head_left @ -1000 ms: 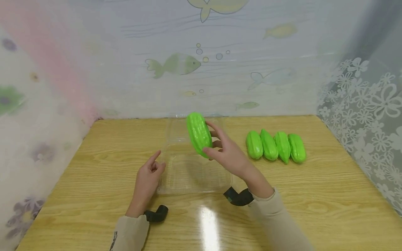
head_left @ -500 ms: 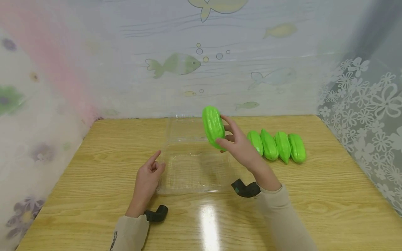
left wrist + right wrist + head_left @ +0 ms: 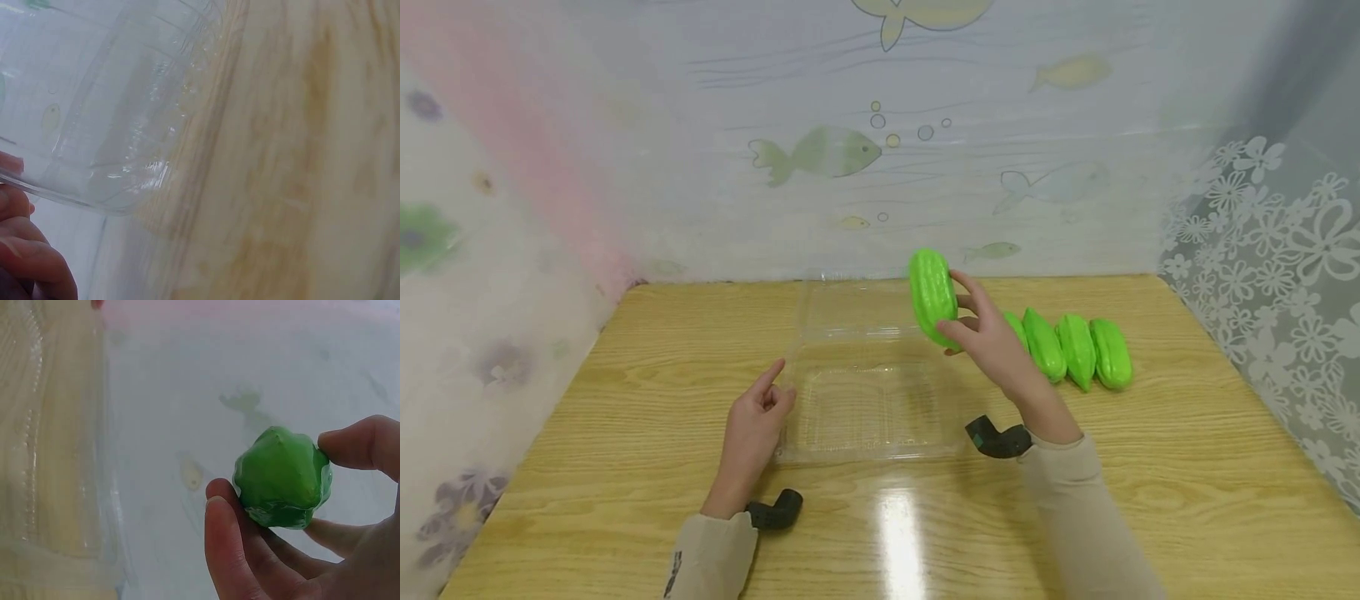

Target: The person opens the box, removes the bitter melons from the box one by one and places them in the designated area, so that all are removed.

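Note:
My right hand (image 3: 992,337) holds a bright green, ribbed, oblong fruit (image 3: 931,292) with a glossy skin, thumb on one side and fingers on the other. The fruit is raised, nearly upright, over the right back part of a clear plastic hinged box (image 3: 865,454). Seen end-on in the right wrist view, the same green fruit (image 3: 281,478) has an angular outline between thumb and fingertips. At the box's left edge, my left hand (image 3: 752,429) pinches the rim, its index finger pointing forward. The left wrist view has the box's clear wall (image 3: 125,112) beside the curled fingers (image 3: 37,262).
Several more green ribbed fruits (image 3: 1077,350) lie in a row on the wooden table (image 3: 625,433) at the right, the leftmost partly hidden behind my right hand. The box's lid (image 3: 857,307) lies folded back towards the wall. A black wrist mount (image 3: 998,437) sticks out from my right wrist.
My right hand has carried the fruit rightward and slightly up, from over the box's middle to its right back side. My left hand and the box stay in place.

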Motion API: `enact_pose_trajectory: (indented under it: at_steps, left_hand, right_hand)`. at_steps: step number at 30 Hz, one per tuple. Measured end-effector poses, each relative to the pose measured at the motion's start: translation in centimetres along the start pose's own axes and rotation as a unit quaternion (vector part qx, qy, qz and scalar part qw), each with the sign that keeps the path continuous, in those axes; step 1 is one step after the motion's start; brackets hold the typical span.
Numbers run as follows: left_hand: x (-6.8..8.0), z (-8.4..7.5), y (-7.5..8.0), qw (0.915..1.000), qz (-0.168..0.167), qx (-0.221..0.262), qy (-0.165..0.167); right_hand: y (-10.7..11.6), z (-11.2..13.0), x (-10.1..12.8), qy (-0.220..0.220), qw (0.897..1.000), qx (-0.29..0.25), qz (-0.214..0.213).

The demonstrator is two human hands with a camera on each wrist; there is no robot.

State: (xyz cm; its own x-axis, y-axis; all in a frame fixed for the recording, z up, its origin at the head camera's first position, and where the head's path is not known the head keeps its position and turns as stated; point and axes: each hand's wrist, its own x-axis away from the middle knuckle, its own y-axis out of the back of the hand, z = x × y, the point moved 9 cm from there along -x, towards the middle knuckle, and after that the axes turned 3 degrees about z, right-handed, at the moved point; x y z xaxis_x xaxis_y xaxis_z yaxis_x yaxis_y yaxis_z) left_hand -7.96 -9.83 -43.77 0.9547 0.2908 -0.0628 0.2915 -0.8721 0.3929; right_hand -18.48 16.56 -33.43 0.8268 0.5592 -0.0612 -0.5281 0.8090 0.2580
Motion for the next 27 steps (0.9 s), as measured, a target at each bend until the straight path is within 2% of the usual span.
enact_pose_trajectory:
  at_steps: [15, 27]
  left_hand:
    - [0.0, -0.1, 0.0, 1.0000, -0.001, 0.000, 0.003]
    - [0.0, -0.2, 0.1, 0.9999, -0.009, -0.008, 0.003]
  right_hand:
    - [1.9, -1.9, -0.6, -0.011, 1.000, 0.004, -0.025]
    - [2.6, -3.0, -0.8, -0.028, 0.999, 0.030, -0.036]
